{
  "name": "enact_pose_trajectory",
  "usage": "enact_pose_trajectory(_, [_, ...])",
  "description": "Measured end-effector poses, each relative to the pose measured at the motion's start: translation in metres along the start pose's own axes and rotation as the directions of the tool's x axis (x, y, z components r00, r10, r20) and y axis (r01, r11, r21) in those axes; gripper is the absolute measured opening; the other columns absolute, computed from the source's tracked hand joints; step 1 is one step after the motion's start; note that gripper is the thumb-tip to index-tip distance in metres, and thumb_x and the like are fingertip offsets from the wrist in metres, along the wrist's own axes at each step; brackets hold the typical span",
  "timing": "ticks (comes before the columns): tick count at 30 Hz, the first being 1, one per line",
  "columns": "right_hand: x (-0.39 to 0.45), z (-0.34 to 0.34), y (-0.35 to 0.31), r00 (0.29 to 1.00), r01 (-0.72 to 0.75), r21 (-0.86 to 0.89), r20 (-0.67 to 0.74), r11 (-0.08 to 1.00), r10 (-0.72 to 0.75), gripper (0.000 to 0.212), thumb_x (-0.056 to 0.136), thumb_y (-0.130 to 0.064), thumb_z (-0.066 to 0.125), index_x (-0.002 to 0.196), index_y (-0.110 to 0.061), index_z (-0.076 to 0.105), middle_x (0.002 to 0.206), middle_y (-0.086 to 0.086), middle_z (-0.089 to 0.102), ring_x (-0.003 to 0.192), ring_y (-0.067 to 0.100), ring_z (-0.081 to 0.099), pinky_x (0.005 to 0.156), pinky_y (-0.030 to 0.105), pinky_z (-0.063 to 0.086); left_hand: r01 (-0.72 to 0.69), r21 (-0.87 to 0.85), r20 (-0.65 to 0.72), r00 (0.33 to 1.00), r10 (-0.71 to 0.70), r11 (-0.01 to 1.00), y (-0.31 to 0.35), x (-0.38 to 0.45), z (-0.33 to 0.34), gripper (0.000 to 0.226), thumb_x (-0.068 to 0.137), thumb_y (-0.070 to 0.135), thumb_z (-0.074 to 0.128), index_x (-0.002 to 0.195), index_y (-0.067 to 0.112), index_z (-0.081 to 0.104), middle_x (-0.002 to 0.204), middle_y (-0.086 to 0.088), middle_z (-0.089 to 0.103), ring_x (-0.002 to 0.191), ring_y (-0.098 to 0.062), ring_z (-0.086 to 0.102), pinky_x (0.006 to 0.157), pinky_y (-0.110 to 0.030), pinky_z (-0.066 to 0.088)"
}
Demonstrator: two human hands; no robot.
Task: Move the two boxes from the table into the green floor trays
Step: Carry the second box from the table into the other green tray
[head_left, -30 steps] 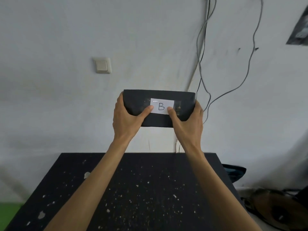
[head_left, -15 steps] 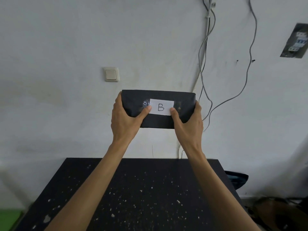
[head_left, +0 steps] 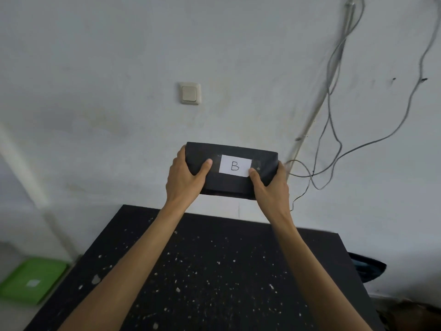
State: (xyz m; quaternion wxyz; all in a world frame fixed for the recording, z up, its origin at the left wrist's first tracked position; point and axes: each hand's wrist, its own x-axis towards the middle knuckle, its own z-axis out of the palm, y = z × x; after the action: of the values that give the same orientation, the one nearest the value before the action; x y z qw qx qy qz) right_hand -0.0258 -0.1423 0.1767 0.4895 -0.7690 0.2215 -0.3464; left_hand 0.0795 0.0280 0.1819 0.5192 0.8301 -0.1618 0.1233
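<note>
Head view: left hand [head_left: 185, 180] and right hand [head_left: 270, 191] grip black box [head_left: 229, 187] aloft

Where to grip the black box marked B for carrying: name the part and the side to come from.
Grip the black box by its two short ends, one hand from each side, as the left hand and right hand do now. It is long and shallow, so end grips with thumbs on the labelled face likely keep it level.
</note>
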Motion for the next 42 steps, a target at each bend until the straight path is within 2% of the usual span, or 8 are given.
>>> enact_pose_trajectory(6, [-0.016, 0.06, 0.024, 0.958, -0.054, -0.012, 0.281, 0.998, 0.055, 0.088, 0.091, -0.046, 0.065, 0.158, -0.028, 0.011, 0.152, 0.001, 0.047, 0.134, 0.023, 0.052, 0.108, 0.039, 0.047, 0.199, 0.02, -0.039, 0.979, -0.198, 0.98, -0.062, -0.012, -0.04, 0.068, 0.09, 0.054, 0.059, 0.144, 0.021, 0.037, 0.138, -0.003, 0.056, 0.125, -0.023, 0.056, 0.102, -0.046, 0.049])
enact_pose_trajectory(12, [-0.058, 0.155, 0.016, 0.839, -0.025, -0.052, 0.542, 0.998, 0.049, 0.089, 0.089, -0.047, 0.069, 0.157, -0.024, 0.017, 0.15, 0.002, 0.049, 0.116, 0.014, 0.055, 0.09, 0.028, 0.047, 0.347, 0.042, -0.148, 0.93, -0.338, 0.937, -0.139, -0.046, -0.13, 0.059, 0.093, 0.051, 0.056, 0.143, 0.021, 0.045, 0.135, -0.004, 0.058, 0.122, -0.022, 0.057, 0.103, -0.047, 0.048])
enact_pose_trajectory(16, [-0.106, 0.24, -0.007, 0.761, 0.01, -0.048, 0.649, 0.999, 0.023, 0.086, 0.091, -0.042, 0.069, 0.157, -0.021, 0.019, 0.151, 0.004, 0.049, 0.13, 0.024, 0.055, 0.098, 0.034, 0.049, 0.424, 0.027, -0.245, 0.881, -0.406, 0.905, -0.2, -0.069, -0.212, 0.055, 0.092, 0.05, 0.057, 0.14, 0.024, 0.053, 0.126, -0.004, 0.064, 0.112, -0.022, 0.062, 0.099, -0.045, 0.051])
enact_pose_trajectory(20, [-0.166, 0.329, -0.031, 0.676, 0.01, -0.074, 0.736, 0.997, 0.048, 0.091, 0.089, -0.047, 0.069, 0.159, -0.024, 0.016, 0.154, 0.006, 0.045, 0.135, 0.028, 0.051, 0.106, 0.046, 0.049, 0.456, -0.087, -0.299, 0.836, -0.46, 0.886, -0.266, -0.094, -0.301, 0.044, 0.091, 0.044, 0.062, 0.133, 0.027, 0.061, 0.109, 0.008, 0.069, 0.099, -0.014, 0.067, 0.092, -0.04, 0.056])
enact_pose_trajectory(25, [-0.242, 0.427, -0.061, 0.63, 0.027, -0.094, 0.775, 0.995, 0.056, 0.095, 0.087, -0.047, 0.071, 0.16, -0.022, 0.015, 0.156, 0.006, 0.042, 0.138, 0.028, 0.049, 0.105, 0.038, 0.046, 0.513, -0.046, -0.296, 0.812, -0.502, 0.857, -0.342, -0.115, -0.396, 0.046, 0.09, 0.037, 0.067, 0.132, 0.019, 0.058, 0.113, 0.009, 0.062, 0.098, -0.012, 0.061, 0.08, -0.024, 0.048])
enact_pose_trajectory(30, [-0.297, 0.508, -0.083, 0.605, -0.004, -0.162, 0.785, 0.987, 0.131, 0.095, 0.084, -0.047, 0.074, 0.158, -0.023, 0.019, 0.15, 0.013, 0.046, 0.135, 0.031, 0.05, 0.109, 0.051, 0.047, 0.614, -0.032, -0.289, 0.749, -0.596, 0.788, -0.403, -0.121, -0.461, 0.057, 0.088, 0.038, 0.07, 0.137, 0.015, 0.051, 0.13, -0.003, 0.063, 0.117, -0.024, 0.06, 0.089, -0.03, 0.045])
enact_pose_trajectory(38, [-0.342, 0.657, -0.097, 0.579, -0.025, -0.184, 0.798, 0.983, 0.164, 0.087, 0.082, -0.038, 0.079, 0.152, -0.016, 0.032, 0.143, 0.013, 0.051, 0.128, 0.032, 0.054, 0.105, 0.052, 0.049, 0.679, -0.026, -0.321, 0.69, -0.649, 0.734, -0.523, -0.089, -0.539, 0.054, 0.09, 0.035, 0.067, 0.139, 0.018, 0.051, 0.131, -0.006, 0.064, 0.117, -0.027, 0.061, 0.093, -0.037, 0.05])
enact_pose_trajectory(42, [-0.35, 0.743, -0.098, 0.586, -0.056, -0.173, 0.791, 0.983, 0.172, 0.08, 0.085, -0.031, 0.077, 0.15, -0.015, 0.035, 0.142, 0.012, 0.052, 0.13, 0.032, 0.053, 0.106, 0.052, 0.048, 0.695, -0.004, -0.321, 0.68, -0.659, 0.719, -0.587, -0.038, -0.576, 0.056, 0.09, 0.033, 0.067, 0.14, 0.017, 0.049, 0.129, -0.01, 0.064, 0.115, -0.028, 0.061, 0.084, -0.031, 0.045])
